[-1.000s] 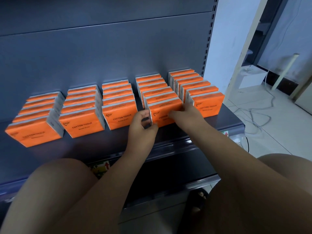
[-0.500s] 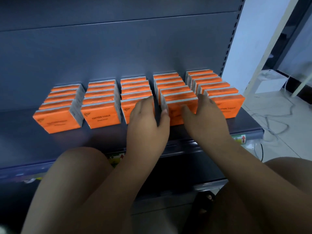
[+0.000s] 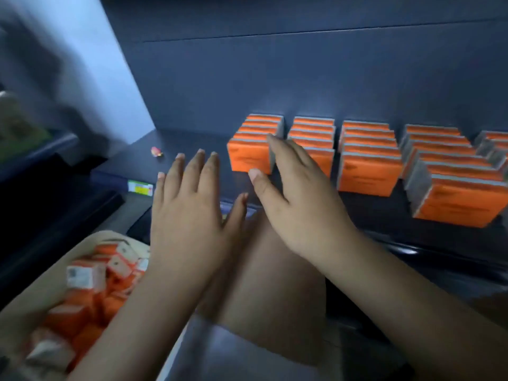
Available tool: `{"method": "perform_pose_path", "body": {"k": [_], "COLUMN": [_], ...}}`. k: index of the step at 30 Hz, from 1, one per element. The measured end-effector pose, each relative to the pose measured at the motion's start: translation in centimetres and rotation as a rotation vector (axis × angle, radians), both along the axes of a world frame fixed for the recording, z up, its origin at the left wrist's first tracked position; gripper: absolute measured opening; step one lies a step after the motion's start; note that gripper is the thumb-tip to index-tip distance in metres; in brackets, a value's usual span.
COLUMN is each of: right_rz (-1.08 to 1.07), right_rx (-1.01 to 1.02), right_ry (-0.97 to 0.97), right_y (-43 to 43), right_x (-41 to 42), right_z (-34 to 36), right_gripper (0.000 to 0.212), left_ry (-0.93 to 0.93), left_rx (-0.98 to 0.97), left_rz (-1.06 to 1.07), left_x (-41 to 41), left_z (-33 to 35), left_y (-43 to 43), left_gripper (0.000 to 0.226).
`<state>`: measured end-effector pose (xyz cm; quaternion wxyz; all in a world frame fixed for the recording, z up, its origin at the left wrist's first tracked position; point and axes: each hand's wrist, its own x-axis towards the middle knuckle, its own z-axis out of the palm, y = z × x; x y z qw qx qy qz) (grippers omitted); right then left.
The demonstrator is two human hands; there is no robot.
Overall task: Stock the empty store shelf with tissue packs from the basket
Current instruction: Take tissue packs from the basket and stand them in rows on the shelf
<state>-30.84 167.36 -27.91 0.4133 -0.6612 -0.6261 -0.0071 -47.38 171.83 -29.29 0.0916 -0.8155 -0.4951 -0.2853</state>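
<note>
Hovering over the shelf (image 3: 192,141), our left hand (image 3: 187,218) and right hand (image 3: 299,207) are spread flat, empty; right one maybe brushes the tissue packs (image 3: 247,158).

A small pink thing (image 3: 156,151) lies all by itself. Just below it, a bit to the left, is a little green and yellow tag (image 3: 140,187). A pale wall (image 3: 90,64) stands at the back left, and a green thing (image 3: 19,130) at the far left is too blurry to tell.
</note>
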Motion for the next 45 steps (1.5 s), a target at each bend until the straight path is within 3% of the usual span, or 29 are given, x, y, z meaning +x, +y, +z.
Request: {"method": "perform_pose_path", "body": {"k": [7, 14, 25, 30, 35, 39, 42, 43, 45], "right_rz": [0.342, 0.540, 0.562, 0.568, 0.582, 0.566, 0.533, 0.519, 0.501], "right_rx": [-0.099, -0.392, -0.877, -0.965, -1.119, -1.225, -1.275, -1.270, -1.287], "right_ry": [-0.083, -0.157, -0.280, -0.302, -0.308, -0.320, -0.259, -0.243, -0.265], "right_y": [3.6, 6.4, 12.4, 15.0, 17.8, 19.7, 20.4, 20.6, 20.8], "right_x": [-16.5, -29.2, -33.1, -35.5, -37.1, -38.3, -38.9, -38.8, -38.6], "right_z": [-2.1, -8.0, -18.6, -23.0, -26.8, -29.2, -30.7, -31.2, -32.1], "right_gripper": [0.064, 0.056, 0.050, 0.045, 0.043, 0.048, 0.063, 0.063, 0.041], "left_ry": [-0.029, -0.090, -0.296, -0.243, -0.186, -0.273, -0.324, -0.315, -0.286], "left_rx": [-0.110, -0.303, -0.718, -0.828, -0.729, -0.614, -0.592, -0.618, -0.674], "left_rz": [0.412, 0.694, 0.760, 0.752, 0.872, 1.039, 1.165, 1.193, 1.214], "left_x": [-15.4, -26.5, -30.5, -31.2, -32.1, -33.3, -33.9, -34.0, -34.4], "left_z": [-3.1, -9.8, -18.2, -22.5, -25.6, -26.2, -26.2, -26.2, -26.6], "left_y": [-2.4, -4.4, -1.4, 1.9, 5.1, 7.1, 8.0, 8.2, 8.7], "left_gripper": [0.075, 0.062, 0.048, 0.043, 0.038, 0.051, 0.049, 0.050, 0.052]}}
